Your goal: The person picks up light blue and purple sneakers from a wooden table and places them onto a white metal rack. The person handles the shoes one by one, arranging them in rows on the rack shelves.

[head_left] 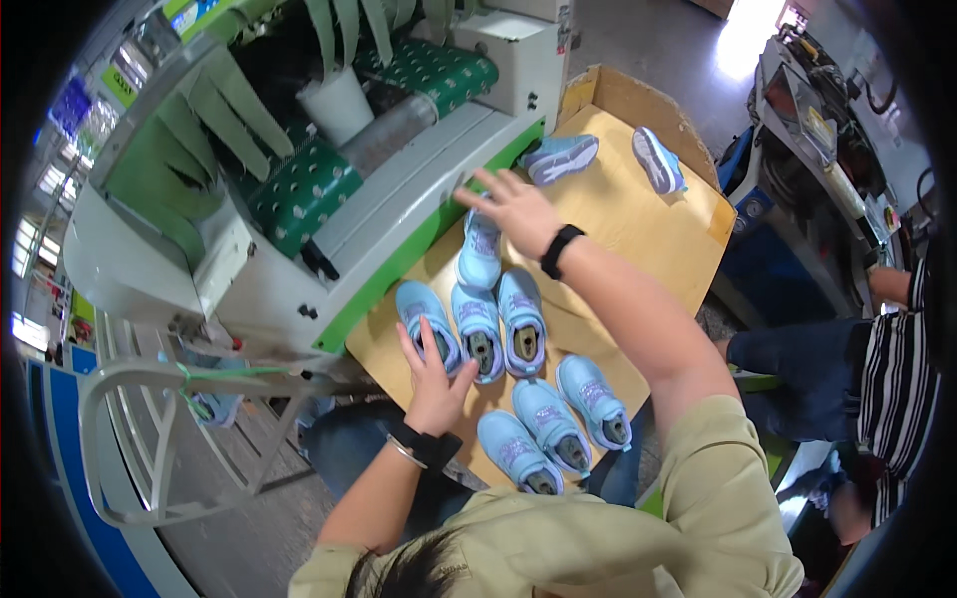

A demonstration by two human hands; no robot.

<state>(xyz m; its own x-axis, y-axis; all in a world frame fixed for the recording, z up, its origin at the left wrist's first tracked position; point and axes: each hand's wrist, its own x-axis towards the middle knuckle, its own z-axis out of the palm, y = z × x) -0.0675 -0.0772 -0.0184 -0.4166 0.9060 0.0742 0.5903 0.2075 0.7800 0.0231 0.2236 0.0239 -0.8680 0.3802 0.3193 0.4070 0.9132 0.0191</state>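
My left hand (433,377) rests with fingers spread on the heel of a light blue sneaker (423,315), the leftmost in a row of three on a brown cardboard sheet (638,229). My right hand (516,207) reaches forward, fingers apart, just above another blue sneaker (480,251) standing beyond that row. It wears a black wristband and holds nothing that I can see. Three more blue sneakers (550,423) lie in a nearer row by my body. Two further sneakers, one (560,156) and another (658,159), lie at the far end of the cardboard.
A white and green machine (399,199) with green patterned rollers and hanging green flaps borders the cardboard on the left. A white metal frame (159,439) stands at lower left. Another person in a striped shirt (892,379) sits at the right beside a second machine.
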